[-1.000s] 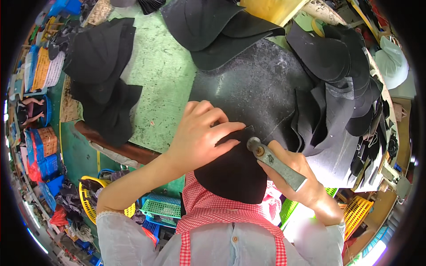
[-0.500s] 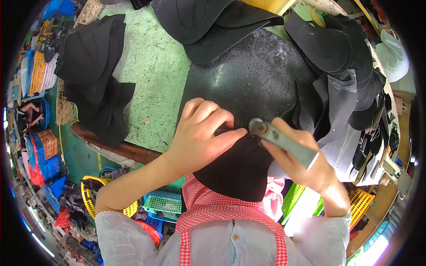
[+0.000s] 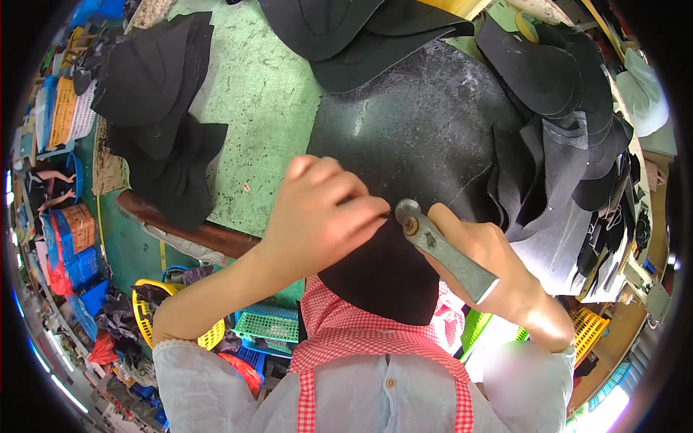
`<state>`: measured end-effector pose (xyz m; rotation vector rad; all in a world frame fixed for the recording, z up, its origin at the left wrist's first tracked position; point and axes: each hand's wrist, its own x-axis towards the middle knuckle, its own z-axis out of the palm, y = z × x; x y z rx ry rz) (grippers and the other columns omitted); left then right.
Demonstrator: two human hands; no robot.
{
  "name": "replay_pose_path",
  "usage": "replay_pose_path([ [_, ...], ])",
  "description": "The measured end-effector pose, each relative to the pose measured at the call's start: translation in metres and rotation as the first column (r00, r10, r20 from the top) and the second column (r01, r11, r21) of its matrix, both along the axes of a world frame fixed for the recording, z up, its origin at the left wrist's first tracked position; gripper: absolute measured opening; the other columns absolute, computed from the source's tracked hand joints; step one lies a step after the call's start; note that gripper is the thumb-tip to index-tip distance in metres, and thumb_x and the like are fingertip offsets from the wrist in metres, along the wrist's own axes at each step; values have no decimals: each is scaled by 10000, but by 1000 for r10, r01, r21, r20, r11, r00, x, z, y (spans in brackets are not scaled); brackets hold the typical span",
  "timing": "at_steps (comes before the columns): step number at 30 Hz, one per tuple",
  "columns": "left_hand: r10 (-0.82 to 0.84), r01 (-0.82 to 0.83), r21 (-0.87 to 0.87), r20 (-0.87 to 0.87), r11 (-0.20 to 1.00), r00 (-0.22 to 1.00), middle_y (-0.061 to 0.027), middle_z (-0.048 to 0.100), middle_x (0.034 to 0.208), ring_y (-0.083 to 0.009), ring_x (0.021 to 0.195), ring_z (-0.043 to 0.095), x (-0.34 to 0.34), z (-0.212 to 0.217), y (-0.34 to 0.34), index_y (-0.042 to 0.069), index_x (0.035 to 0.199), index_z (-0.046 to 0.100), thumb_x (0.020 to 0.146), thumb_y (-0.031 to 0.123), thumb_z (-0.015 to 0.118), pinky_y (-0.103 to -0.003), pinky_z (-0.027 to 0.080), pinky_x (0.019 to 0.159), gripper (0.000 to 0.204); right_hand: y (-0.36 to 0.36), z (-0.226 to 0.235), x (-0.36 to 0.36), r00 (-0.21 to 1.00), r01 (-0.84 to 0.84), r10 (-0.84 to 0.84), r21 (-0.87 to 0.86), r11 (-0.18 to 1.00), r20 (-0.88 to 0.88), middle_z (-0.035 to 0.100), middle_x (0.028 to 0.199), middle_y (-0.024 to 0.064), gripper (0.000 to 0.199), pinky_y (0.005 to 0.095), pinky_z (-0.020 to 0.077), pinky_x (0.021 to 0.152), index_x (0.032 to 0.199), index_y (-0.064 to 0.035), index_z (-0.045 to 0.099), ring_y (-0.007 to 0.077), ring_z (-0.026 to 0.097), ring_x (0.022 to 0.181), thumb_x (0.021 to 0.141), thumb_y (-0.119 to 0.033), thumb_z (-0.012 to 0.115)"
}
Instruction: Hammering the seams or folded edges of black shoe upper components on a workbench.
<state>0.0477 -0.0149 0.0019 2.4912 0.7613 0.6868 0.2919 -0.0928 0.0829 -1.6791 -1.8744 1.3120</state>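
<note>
A black leather-like piece point(image 3: 386, 278) hangs over the near table edge in front of my apron. My left hand point(image 3: 317, 213) has its fingers curled, thumb and forefinger pinched at the top edge of that piece. Wrapped round a hammer point(image 3: 458, 263) is my right hand point(image 3: 498, 260). The hammer's grey metal head lies across in front of that hand, its round face close to my left fingertips; the handle is mostly hidden. Under both hands is a dark, scuffed work mat point(image 3: 411, 137).
Stacked black cut pieces lie at the left point(image 3: 155, 94), at the far side point(image 3: 390, 43) and at the right point(image 3: 534, 72). A tape roll point(image 3: 527, 27) sits behind the right stack. Below the table stand a yellow basket point(image 3: 144, 317) and a green basket point(image 3: 267, 327).
My left hand has shifted slightly left, its fingers curled closer. The hammer's round face has moved a little left and down. The whole view has shifted slightly.
</note>
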Motion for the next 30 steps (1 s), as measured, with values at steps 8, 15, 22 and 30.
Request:
replay_pose_path([
  [8,-72,72,-33,-3,997,997,55,648,922,-225,980,603,-21,6,12,207,921,792,718,180,897,-409,434,880,230,2,4,-14,986,-146,144,11,989,85,686,825,259,263,562,549,686,1131,-25,493,506,694,823,945,-89,667],
  [15,-232,234,102,-32,967,972,48,638,942,-244,997,602,-39,1,26,222,970,790,691,186,908,-436,475,848,305,6,-2,-28,989,-145,143,67,987,34,688,794,256,250,568,563,696,1085,-26,478,491,707,812,939,-109,664],
  [22,-353,364,303,-95,880,931,36,665,1012,-241,1049,620,-57,-2,44,233,1054,785,720,202,877,-433,523,838,348,10,-5,-43,966,-248,242,59,967,90,697,791,266,267,582,566,689,1122,-4,462,490,715,792,958,-96,652],
  [30,-432,446,73,-147,892,890,-36,654,1294,-221,1303,607,-78,-7,-32,219,1432,684,899,203,651,-404,473,1196,535,18,-4,-54,971,-238,238,13,971,31,692,790,276,283,594,566,710,1146,-6,465,511,703,810,945,-83,650],
])
